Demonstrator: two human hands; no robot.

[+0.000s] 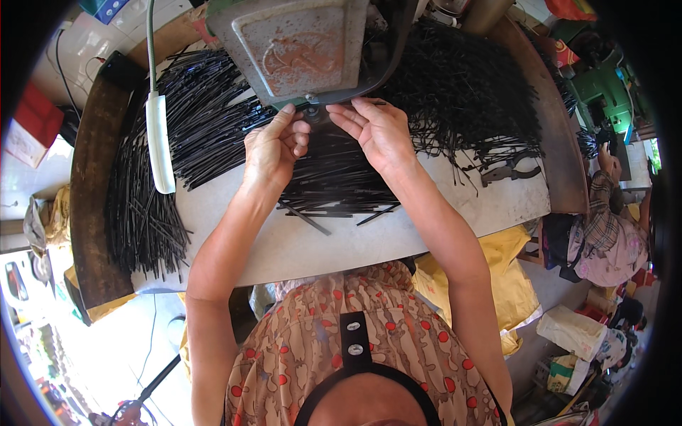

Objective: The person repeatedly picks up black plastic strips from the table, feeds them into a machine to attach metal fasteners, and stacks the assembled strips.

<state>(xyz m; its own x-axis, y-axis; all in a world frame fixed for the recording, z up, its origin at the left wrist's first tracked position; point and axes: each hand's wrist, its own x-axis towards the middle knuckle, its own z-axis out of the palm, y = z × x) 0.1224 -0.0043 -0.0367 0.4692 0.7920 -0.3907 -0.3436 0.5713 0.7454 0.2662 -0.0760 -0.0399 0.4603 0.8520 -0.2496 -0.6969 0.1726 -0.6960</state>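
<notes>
A grey machine head (298, 60) with a worn reddish emblem hangs over the work table. Both my hands are raised to its lower front edge. With thumb and forefinger, my left hand (275, 145) pinches a thin black strip, its other fingers curled. Opposite it, my right hand (380, 131) has thumb and fingers closed at the same edge, apparently on the same strip. The machine and my fingers hide most of that strip. Many loose black strips (337, 177) lie beneath and between my forearms.
Heaps of black strips (206, 124) cover the left side, and a tangled pile (469, 92) the right. Pliers (508, 172) rest on the pale table (227, 227). A white lamp (160, 142) hangs at left. Brown raised boards (99, 184) border the table. Another person (611, 234) sits far right.
</notes>
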